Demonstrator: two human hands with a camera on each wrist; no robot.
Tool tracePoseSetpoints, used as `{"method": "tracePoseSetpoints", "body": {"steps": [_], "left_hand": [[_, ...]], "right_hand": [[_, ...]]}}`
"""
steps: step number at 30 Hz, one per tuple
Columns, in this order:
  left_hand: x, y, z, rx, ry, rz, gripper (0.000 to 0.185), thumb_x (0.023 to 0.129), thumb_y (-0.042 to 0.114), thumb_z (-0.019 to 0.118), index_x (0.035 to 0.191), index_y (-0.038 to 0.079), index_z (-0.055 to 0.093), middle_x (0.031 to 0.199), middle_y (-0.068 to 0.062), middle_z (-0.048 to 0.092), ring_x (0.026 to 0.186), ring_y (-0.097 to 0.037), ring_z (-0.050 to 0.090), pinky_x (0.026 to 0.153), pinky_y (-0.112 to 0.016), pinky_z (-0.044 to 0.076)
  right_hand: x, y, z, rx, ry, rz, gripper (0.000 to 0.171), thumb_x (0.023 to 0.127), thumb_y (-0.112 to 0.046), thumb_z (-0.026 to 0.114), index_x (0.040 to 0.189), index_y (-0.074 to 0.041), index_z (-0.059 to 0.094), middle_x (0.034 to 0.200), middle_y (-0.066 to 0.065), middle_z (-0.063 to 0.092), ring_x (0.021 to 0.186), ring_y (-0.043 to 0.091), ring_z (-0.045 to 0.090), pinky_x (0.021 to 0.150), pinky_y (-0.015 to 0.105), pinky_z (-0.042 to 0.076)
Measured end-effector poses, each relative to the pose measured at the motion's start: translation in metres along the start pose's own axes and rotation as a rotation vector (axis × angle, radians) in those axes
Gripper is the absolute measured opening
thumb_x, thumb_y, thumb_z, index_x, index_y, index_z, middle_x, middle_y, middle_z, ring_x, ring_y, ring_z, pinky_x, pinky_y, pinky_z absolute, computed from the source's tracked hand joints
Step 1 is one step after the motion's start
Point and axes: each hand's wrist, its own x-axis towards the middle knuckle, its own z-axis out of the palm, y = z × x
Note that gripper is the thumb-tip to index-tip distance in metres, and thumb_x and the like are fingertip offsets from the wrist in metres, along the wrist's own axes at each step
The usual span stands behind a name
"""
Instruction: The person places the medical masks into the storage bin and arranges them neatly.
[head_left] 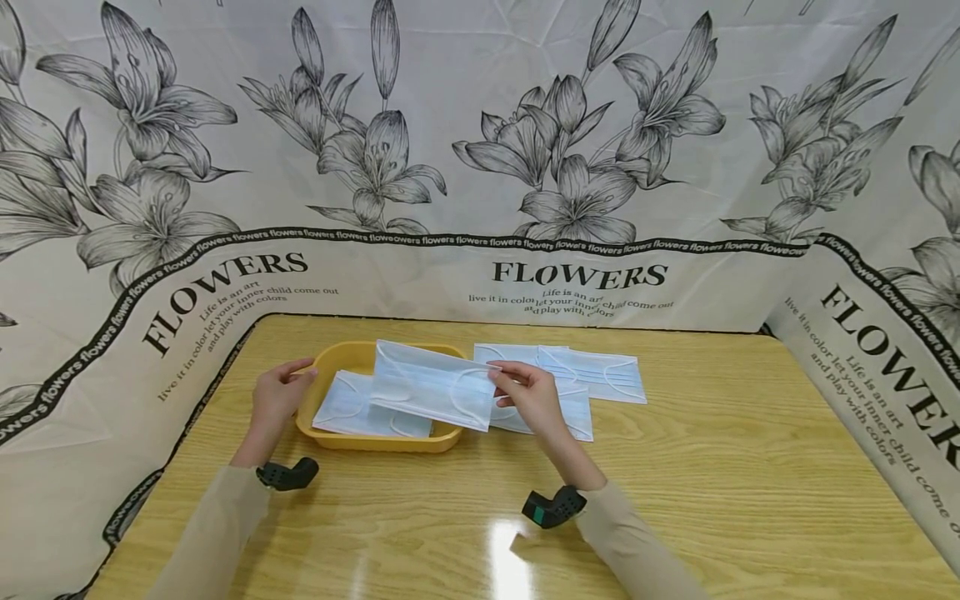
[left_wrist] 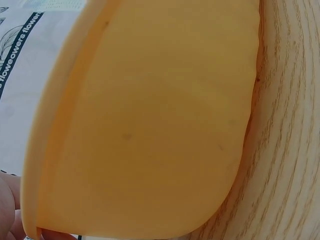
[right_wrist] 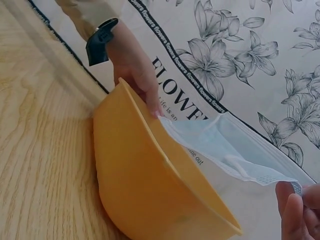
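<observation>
My right hand (head_left: 531,393) pinches a pale blue face mask (head_left: 427,383) by its right end. The mask hangs spread out over a yellow plastic basin (head_left: 420,444), its far end reaching above the basin's middle. At the basin's left rim, my left hand (head_left: 277,398) grips the edge; in the right wrist view this left hand (right_wrist: 137,70) has its fingers over the rim. Inside the basin lie face masks (head_left: 345,400), partly covered by the raised one. The left wrist view is filled by the basin's outer wall (left_wrist: 150,120), with fingers (left_wrist: 7,205) at the rim.
Several more face masks (head_left: 600,375) lie overlapping on the wooden table (head_left: 712,467), right of the basin and partly behind my right hand. A white cloth (head_left: 420,279) printed with flowers and lettering stands around the table's back and sides.
</observation>
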Motion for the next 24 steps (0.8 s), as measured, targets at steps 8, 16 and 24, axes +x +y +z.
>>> {"method": "tracePoseSetpoints", "body": {"steps": [8,16,24], "left_hand": [[-0.002,0.001,-0.001,-0.004,-0.001,0.01,0.042,0.096,0.029,0.058,0.132,0.007,0.059,0.11,-0.016,0.06,0.08,-0.012,0.055,0.058,-0.018,0.046],[-0.002,0.001,0.0,-0.003,0.007,0.011,0.042,0.096,0.029,0.058,0.132,0.007,0.059,0.11,-0.016,0.06,0.084,-0.014,0.055,0.059,-0.016,0.046],[-0.002,0.002,0.0,0.004,0.01,0.007,0.041,0.096,0.028,0.058,0.132,0.007,0.059,0.113,-0.017,0.061,0.089,-0.017,0.057,0.06,-0.015,0.046]], "right_hand": [[0.003,-0.002,0.015,0.004,-0.02,-0.002,0.025,0.091,-0.01,0.065,0.113,0.002,0.069,0.081,-0.005,0.07,0.067,0.011,0.061,0.06,0.023,0.054],[0.006,-0.003,0.03,0.032,-0.057,-0.018,0.024,0.091,-0.006,0.065,0.112,0.005,0.068,0.078,-0.006,0.069,0.064,0.011,0.061,0.06,0.026,0.055],[0.002,-0.003,0.045,0.051,-0.08,-0.014,0.022,0.091,-0.005,0.064,0.11,0.006,0.069,0.076,-0.006,0.068,0.061,0.006,0.061,0.057,0.021,0.053]]}}
